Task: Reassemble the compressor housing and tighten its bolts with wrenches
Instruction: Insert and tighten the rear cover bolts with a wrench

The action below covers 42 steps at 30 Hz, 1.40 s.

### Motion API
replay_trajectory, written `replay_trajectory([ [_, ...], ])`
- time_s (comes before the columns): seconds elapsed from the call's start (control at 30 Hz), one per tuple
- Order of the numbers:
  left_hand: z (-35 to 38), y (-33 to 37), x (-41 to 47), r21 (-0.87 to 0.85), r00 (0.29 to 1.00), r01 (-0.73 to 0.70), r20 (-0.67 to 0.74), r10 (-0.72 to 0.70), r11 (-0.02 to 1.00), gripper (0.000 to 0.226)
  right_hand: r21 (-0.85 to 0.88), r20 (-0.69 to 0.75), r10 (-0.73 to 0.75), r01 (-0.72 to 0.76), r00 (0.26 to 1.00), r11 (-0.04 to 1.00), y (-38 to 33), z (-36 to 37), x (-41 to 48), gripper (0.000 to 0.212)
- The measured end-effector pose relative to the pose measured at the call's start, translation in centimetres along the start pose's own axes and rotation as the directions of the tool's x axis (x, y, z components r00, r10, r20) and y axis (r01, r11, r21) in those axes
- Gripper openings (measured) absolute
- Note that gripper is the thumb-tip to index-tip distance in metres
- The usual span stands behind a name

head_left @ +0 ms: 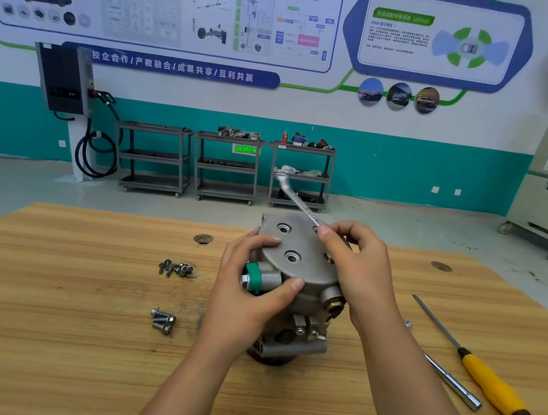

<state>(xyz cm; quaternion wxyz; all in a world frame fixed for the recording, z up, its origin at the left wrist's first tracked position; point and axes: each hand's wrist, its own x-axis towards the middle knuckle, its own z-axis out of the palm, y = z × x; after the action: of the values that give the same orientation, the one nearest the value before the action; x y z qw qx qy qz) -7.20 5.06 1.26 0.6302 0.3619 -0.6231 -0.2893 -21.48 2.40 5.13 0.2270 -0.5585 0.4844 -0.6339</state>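
My right grip (pixel 355 262) pinches the wrench (pixel 295 201) on a far cover bolt; my left grip (pixel 249 283) clamps the compressor housing (pixel 295 279), standing mid-desk (pixel 60 336). The tilted wrench could slip off and round the bolt.

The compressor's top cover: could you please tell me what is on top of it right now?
Both hands rest on the cover: the left hand grips its near edge, and the right hand holds a wrench at its far side. Two empty bolt holes show; the wrench's lower end is hidden by fingers.
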Motion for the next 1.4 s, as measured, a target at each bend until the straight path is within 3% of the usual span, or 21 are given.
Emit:
replay_trajectory([
  [0.1, 0.0, 0.0, 0.0, -0.003, 1.0, 0.001, -0.008, -0.001, 1.0, 0.047, 0.145, -0.043, 0.169, -0.161, 0.985, 0.976, 0.4, 0.1, 0.2, 0.009],
  [0.17, -0.1, 0.0, -0.1, -0.014, 1.0, 0.003, -0.011, -0.003, 1.0, 0.047, 0.381, -0.023, 0.226, -0.201, 0.974, 0.903, 0.4, 0.1, -0.1, 0.014],
  [0.23, -0.1, 0.0, 0.0, -0.024, 1.0, 0.005, -0.013, -0.005, 1.0, 0.048, 0.603, -0.017, 0.201, -0.15, 0.98, 0.784, 0.5, 0.1, -0.8, 0.02],
  [0.33, 0.0, 0.0, 0.0, -0.021, 1.0, -0.008, -0.024, 0.007, 1.0, 0.047, 0.689, -0.097, 0.066, 0.019, 0.993, 0.725, 1.2, 0.2, -2.5, 0.015],
  [0.43, 0.0, 0.0, 0.0, -0.019, 1.0, -0.008, -0.025, 0.007, 1.0, 0.047, 0.534, -0.171, -0.124, 0.198, 0.977, 0.822, 1.9, -0.1, -4.3, 0.009],
  [0.57, -0.3, -0.1, -0.1, -0.043, 1.0, 0.008, -0.014, -0.008, 0.999, 0.048, 0.118, -0.098, -0.369, 0.379, 0.924, 0.918, 2.6, -1.1, -5.8, 0.022],
  [0.67, -0.3, 0.0, -0.1, -0.05, 1.0, 0.019, -0.011, -0.02, 0.999, 0.048, -0.194, 0.017, -0.579, 0.571, 0.815, 0.798, 2.5, -2.3, -5.5, 0.031],
  [0.77, -0.5, 0.0, -0.1, -0.034, 1.0, 0.005, -0.011, -0.005, 0.999, 0.052, -0.33, 0.08, -0.681, 0.664, 0.727, 0.67, 1.1, -2.7, -4.3, 0.027],
  [0.93, -0.6, -0.1, -0.2, -0.022, 1.0, 0.002, -0.006, -0.002, 1.0, 0.049, -0.451, 0.12, -0.627, 0.605, 0.77, 0.657, -1.5, -1.3, -2.5, 0.022],
  [1.03, -0.4, -0.1, -0.2, -0.019, 1.0, -0.008, -0.021, 0.007, 1.0, 0.047, -0.524, 0.092, -0.507, 0.475, 0.857, 0.707, -2.0, -0.3, -1.1, 0.025],
  [1.1, -0.4, -0.2, -0.2, -0.004, 1.0, -0.017, -0.019, 0.017, 1.0, 0.048, -0.534, 0.02, -0.358, 0.313, 0.933, 0.785, -1.7, 0.0, -0.3, 0.021],
  [1.17, -0.6, -0.4, -0.2, -0.01, 1.0, -0.008, -0.021, 0.008, 1.0, 0.049, -0.461, -0.033, -0.12, 0.092, 0.992, 0.883, -1.1, 0.0, 0.2, 0.02],
  [1.27, -0.7, -0.6, -0.2, -0.005, 1.0, -0.012, -0.02, 0.012, 1.0, 0.049, 0.01, 0.034, 0.164, -0.164, 0.986, 0.986, -0.5, -0.2, 0.3, 0.01],
  [1.33, -0.7, -0.5, -0.2, -0.007, 1.0, -0.004, -0.017, 0.004, 1.0, 0.049, 0.341, 0.081, 0.22, -0.235, 0.972, 0.91, -0.3, -0.4, -0.1, 0.015],
  [1.4, -0.7, -0.5, -0.2, -0.012, 1.0, 0.003, -0.01, -0.003, 1.0, 0.05, 0.606, 0.051, 0.175, -0.169, 0.983, 0.778, 0.3, -0.7, -0.8, 0.025],
])
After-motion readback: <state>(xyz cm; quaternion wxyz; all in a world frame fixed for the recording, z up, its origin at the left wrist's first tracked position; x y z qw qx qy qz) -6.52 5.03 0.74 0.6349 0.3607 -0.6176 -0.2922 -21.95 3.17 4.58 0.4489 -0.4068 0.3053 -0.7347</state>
